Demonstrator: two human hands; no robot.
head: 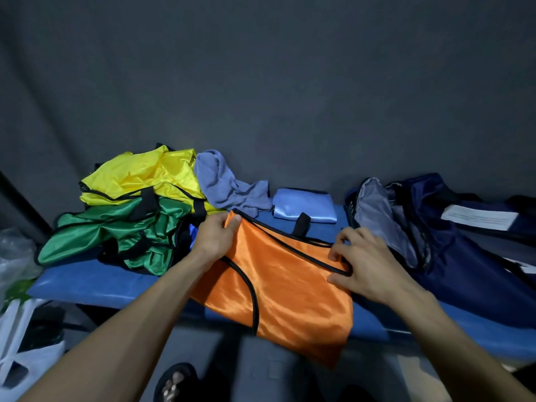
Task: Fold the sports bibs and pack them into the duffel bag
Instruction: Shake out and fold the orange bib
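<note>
Both hands pinch orange bib (pixel 278 274) at counter (pixel 95 282) front edge: left hand (pixel 216 237), right hand (pixel 365 262). Mid-fold; next fold over, pack into duffel bag (pixel 452 248) at right end.

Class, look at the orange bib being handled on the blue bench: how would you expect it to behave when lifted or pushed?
The orange bib is probably floppy: its lower edge droops over the blue bench. Its glossy sheen suggests slippery fabric, so a loose fold may slide apart. It looks thin and likely light; the left hand and right hand hold it only at the edges.
</note>
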